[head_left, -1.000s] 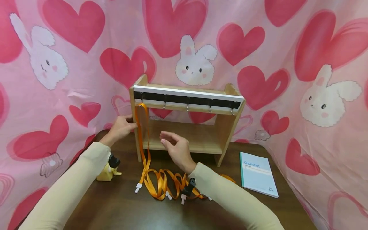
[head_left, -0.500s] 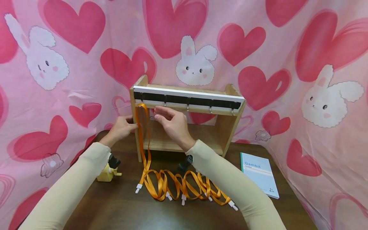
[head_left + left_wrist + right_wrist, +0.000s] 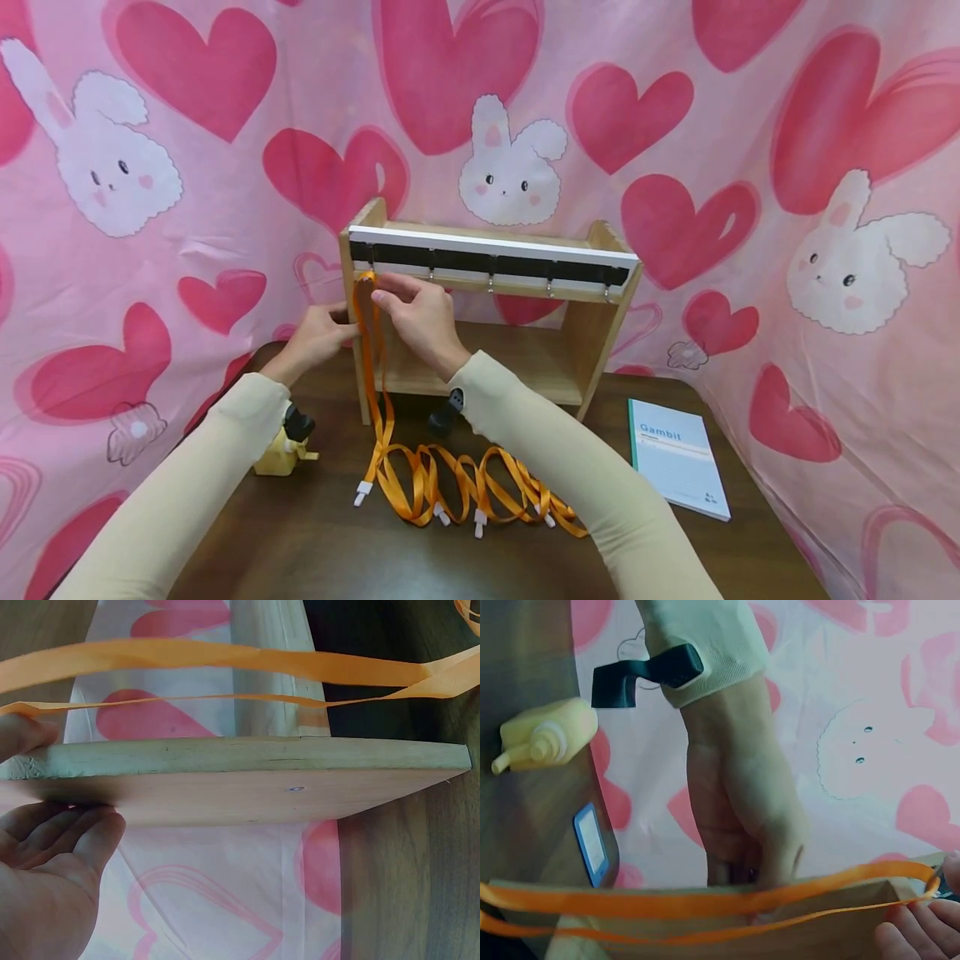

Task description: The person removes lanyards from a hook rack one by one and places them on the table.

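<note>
An orange lanyard (image 3: pixel 368 362) hangs in a long loop from the leftmost hook of a small wooden shelf (image 3: pixel 525 354). My right hand (image 3: pixel 423 317) pinches the top of that loop close under the hook; in the right wrist view the strap (image 3: pixel 840 881) runs between thumb and fingers. My left hand (image 3: pixel 313 335) grips the shelf's left side panel (image 3: pixel 240 756), thumb on one face and fingers on the other. The lanyard's lower end, with a white clip (image 3: pixel 362 493), lies on the table.
More orange lanyards (image 3: pixel 480 521) with white clips lie in overlapping coils before the shelf. Several bare hooks (image 3: pixel 491 283) line the black strip. A yellow pump bottle (image 3: pixel 277 458) stands left, a light-blue notebook (image 3: pixel 675 458) lies right, and a pink printed cloth (image 3: pixel 517 50) hangs behind.
My right hand has risen from in front of the shelf and moved left to the top of the hanging lanyard, narrowing its loop. My left hand has stayed on the side panel.
</note>
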A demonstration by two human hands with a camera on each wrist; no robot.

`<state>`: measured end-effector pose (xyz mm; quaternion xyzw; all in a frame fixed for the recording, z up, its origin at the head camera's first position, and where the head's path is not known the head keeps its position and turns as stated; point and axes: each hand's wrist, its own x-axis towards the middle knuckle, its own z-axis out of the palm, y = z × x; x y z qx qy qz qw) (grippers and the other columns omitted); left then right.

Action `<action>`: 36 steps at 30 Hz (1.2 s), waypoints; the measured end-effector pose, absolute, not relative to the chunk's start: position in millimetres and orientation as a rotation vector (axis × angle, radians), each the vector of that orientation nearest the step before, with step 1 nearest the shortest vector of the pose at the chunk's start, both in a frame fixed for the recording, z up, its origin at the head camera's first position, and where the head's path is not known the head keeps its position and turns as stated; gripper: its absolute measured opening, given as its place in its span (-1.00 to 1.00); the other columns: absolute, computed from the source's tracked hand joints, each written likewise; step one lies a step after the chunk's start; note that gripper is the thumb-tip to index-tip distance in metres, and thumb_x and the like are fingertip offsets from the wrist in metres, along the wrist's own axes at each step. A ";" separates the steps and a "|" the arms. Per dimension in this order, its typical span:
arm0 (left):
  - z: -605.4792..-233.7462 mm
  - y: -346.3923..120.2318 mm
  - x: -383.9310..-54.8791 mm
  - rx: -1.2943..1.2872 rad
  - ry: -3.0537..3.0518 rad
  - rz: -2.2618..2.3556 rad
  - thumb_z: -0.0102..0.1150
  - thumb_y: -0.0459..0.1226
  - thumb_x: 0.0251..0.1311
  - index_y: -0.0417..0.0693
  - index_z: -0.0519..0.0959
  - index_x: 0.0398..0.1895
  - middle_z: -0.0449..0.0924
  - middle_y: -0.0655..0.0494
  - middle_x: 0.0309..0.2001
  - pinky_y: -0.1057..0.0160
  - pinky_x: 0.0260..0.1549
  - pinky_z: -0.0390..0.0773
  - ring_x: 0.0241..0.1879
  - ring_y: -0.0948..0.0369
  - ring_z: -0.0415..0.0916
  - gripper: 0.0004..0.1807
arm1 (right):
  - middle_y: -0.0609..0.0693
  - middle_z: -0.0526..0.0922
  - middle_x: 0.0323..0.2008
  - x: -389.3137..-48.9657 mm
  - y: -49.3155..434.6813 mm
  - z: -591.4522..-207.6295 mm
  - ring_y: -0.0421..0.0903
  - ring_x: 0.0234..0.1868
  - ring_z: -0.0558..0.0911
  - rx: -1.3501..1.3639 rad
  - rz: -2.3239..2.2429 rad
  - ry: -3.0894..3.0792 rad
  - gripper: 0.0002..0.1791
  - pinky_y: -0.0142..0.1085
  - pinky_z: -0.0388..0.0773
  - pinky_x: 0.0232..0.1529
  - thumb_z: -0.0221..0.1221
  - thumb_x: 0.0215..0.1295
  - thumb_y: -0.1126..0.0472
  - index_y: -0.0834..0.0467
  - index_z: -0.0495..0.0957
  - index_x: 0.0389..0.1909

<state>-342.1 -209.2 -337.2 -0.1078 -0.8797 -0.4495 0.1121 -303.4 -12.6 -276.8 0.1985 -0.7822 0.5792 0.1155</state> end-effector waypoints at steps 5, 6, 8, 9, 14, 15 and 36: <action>-336.5 -207.7 -341.7 -0.302 -2.597 -1.312 0.27 -0.28 0.30 -0.31 0.56 0.25 0.64 -0.31 0.15 0.52 -0.21 0.49 -0.05 -0.01 0.52 -0.52 | -0.11 0.82 -0.06 -304.9 -24.9 -282.9 -0.24 -0.08 0.76 0.460 1.742 -2.239 -0.68 -0.39 0.69 -0.02 0.36 0.30 0.06 -0.01 0.74 0.06; -336.7 -207.1 -341.5 -0.299 -2.599 -1.317 0.27 -0.27 0.30 -0.30 0.56 0.25 0.65 -0.31 0.14 0.52 -0.21 0.49 -0.05 -0.01 0.52 -0.52 | -0.12 0.82 -0.07 -304.5 -27.3 -284.4 -0.25 -0.09 0.75 0.435 1.763 -2.221 -0.68 -0.38 0.70 -0.04 0.36 0.29 0.05 -0.01 0.74 0.04; -337.1 -206.2 -341.3 -0.293 -2.603 -1.325 0.27 -0.27 0.30 -0.30 0.56 0.25 0.64 -0.31 0.15 0.52 -0.21 0.49 -0.05 -0.02 0.52 -0.52 | -0.11 0.82 -0.09 -303.2 -32.8 -287.4 -0.25 -0.11 0.75 0.394 1.803 -2.182 -0.69 -0.38 0.71 -0.07 0.37 0.28 0.05 -0.01 0.75 0.02; -337.4 -206.0 -341.6 -0.291 -2.605 -1.327 0.28 -0.26 0.30 -0.30 0.56 0.25 0.64 -0.31 0.15 0.54 -0.23 0.48 -0.05 -0.01 0.52 -0.51 | -0.11 0.82 -0.09 -302.2 -35.7 -288.9 -0.25 -0.11 0.75 0.379 1.820 -2.167 -0.69 -0.38 0.71 -0.07 0.37 0.28 0.05 0.00 0.75 0.02; -338.0 -205.3 -342.0 -0.282 -2.612 -1.360 0.29 -0.21 0.30 -0.29 0.55 0.26 0.63 -0.31 0.16 0.49 -0.22 0.54 -0.07 -0.01 0.52 -0.48 | -0.14 0.81 -0.08 -295.7 -51.1 -295.1 -0.25 -0.10 0.72 0.326 1.847 -2.121 -0.65 -0.40 0.71 -0.08 0.33 0.31 -0.01 -0.04 0.72 0.08; -337.7 -205.4 -341.8 -0.280 -2.613 -1.367 0.28 -0.19 0.31 -0.29 0.54 0.28 0.62 -0.32 0.17 0.48 -0.22 0.56 -0.08 0.00 0.52 -0.47 | -0.15 0.80 -0.08 -294.6 -53.9 -295.8 -0.26 -0.10 0.71 0.318 1.843 -2.112 -0.65 -0.41 0.70 -0.09 0.33 0.31 -0.02 -0.04 0.71 0.08; -336.7 -207.8 -343.6 -0.270 -2.582 -1.306 0.24 -0.31 0.27 -0.33 0.63 0.10 0.70 -0.30 -0.07 0.47 -0.37 0.51 -0.25 0.11 0.49 -0.63 | -0.18 0.79 -0.27 -300.6 -96.2 -290.1 -0.25 -0.17 0.66 -0.110 1.927 -1.889 -0.82 -0.35 0.64 -0.05 0.33 0.29 -0.06 -0.07 0.75 -0.22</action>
